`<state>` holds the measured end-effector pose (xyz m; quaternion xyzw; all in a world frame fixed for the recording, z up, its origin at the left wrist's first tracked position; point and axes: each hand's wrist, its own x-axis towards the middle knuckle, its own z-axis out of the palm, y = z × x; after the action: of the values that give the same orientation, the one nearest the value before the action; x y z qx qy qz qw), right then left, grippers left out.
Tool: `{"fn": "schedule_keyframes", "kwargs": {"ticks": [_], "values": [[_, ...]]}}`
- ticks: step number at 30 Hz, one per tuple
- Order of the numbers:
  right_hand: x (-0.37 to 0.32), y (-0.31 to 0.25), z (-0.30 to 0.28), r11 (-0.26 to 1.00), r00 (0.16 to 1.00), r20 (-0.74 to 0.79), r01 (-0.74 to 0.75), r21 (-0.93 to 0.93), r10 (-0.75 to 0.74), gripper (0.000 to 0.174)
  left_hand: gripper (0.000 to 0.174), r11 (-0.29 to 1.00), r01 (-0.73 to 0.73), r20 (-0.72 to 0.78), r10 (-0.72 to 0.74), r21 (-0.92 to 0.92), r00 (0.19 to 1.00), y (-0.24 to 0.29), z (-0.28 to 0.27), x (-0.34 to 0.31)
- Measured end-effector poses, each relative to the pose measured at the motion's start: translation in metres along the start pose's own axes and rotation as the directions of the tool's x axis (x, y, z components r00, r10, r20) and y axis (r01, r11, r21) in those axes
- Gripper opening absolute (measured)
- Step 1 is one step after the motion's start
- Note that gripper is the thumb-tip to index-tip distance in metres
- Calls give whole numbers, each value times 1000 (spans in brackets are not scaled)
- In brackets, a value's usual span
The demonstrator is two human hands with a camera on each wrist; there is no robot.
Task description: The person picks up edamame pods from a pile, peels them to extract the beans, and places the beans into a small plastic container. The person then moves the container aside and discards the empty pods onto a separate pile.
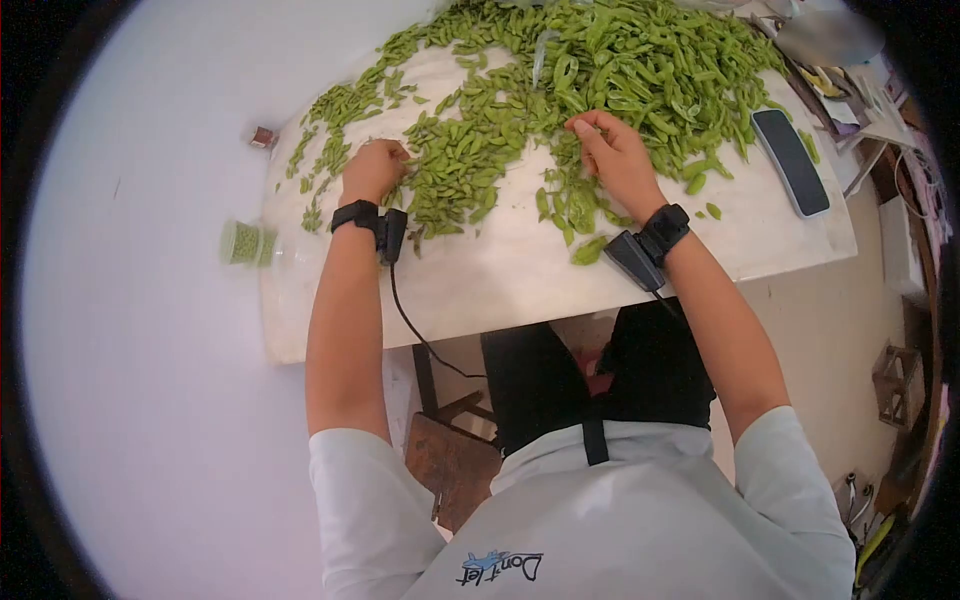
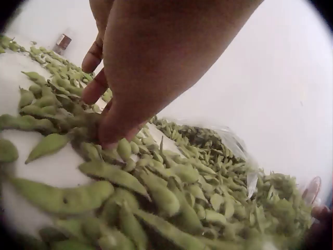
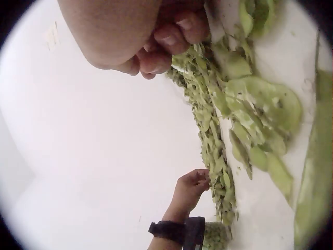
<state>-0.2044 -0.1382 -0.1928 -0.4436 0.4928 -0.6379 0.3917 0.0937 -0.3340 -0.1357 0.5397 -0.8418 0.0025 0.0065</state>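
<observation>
Green soybean pods [image 1: 455,160] lie in a loose pile on a pale tabletop. At the pile's left side my left hand [image 1: 374,168] reaches down among them. In the left wrist view its thumb [image 2: 112,127] touches pods [image 2: 156,192] while the fingers stand apart from it. My right hand [image 1: 620,165] hovers beside a larger heap of flatter, emptied-looking pods [image 1: 640,75], its fingers loosely bent. The right wrist view shows those fingertips [image 3: 169,39] curled, with nothing visible between them. Several pale, opened shells [image 3: 265,109] lie on the table below.
A phone [image 1: 790,162] lies on the table's right side. At the left edge stand a clear tub of green beans [image 1: 245,243] and a small brown-labelled container [image 1: 262,138]. Clear plastic [image 1: 543,58] sticks up between the heaps. A wooden stool [image 1: 450,465] is under the table's front edge.
</observation>
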Motion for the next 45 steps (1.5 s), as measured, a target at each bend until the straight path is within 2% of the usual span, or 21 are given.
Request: {"fn": "schedule_keyframes", "kwargs": {"ticks": [2,5,8,11,14,17,20,23,25,27,28,30,31,32,35,36,39,40,43,45], "values": [[0,-3,2,1000,1000,6,-8,-5,8,23,20,998,15,-66,-19,-66,998,9,-9,-6],[0,-4,1,1000,1000,13,-13,-21,13,23,20,979,-39,-177,3,-200,984,12,-10,-8],[-1,-3,2,999,1000,22,-9,-39,9,23,23,986,-13,-76,0,-164,997,10,-8,-8],[1,0,1,999,1000,22,-9,-44,10,23,27,990,-130,-217,113,-63,970,19,-7,-3],[5,5,2,1000,1000,7,-6,-29,6,22,29,967,-179,-179,147,-179,973,52,-13,18],[4,5,2,1000,1000,16,-21,-13,21,21,28,946,-284,-229,244,-159,942,86,-7,45],[3,5,1,1000,1000,10,-24,-6,24,21,23,963,-236,-232,202,-130,951,107,1,66],[3,6,1,999,999,10,-33,2,33,21,17,953,-302,-219,289,-28,932,109,9,76],[2,5,-1,999,999,17,-47,12,47,21,14,948,-313,-248,289,-62,925,103,13,83],[4,11,-1,999,1000,17,9,-53,-8,21,16,950,-307,-281,278,-60,918,102,5,70],[4,11,0,998,1000,21,16,-61,-15,21,18,937,-317,-375,245,-144,894,103,2,64],[5,9,0,998,1000,19,11,-60,-10,22,18,776,-292,-357,92,-559,929,119,-17,44],[4,8,0,999,1000,13,-1,-47,2,24,18,633,-263,-320,26,-728,947,129,-23,33],[4,6,1,999,1000,9,-13,-37,14,25,19,396,-245,-259,19,-885,966,140,-20,23],[-3,-11,4,997,999,32,10,81,-12,34,22,-117,-165,-181,139,-979,974,170,4,-8],[-4,-10,3,991,998,64,-28,131,20,38,24,-212,-155,-197,194,-965,961,179,14,-13],[-6,-9,0,982,995,97,-45,182,28,37,25,-270,-79,-151,260,-960,954,199,32,-29],[-5,-9,-1,987,991,130,-34,157,13,34,25,-347,-48,-153,280,-937,948,198,42,-29],[-4,-7,0,998,990,138,-19,52,11,32,25,-446,-20,-177,315,-895,932,197,51,-36],[-5,-10,1,998,987,158,-23,59,14,32,24,-413,-63,-183,258,-908,949,192,55,-39]]}}
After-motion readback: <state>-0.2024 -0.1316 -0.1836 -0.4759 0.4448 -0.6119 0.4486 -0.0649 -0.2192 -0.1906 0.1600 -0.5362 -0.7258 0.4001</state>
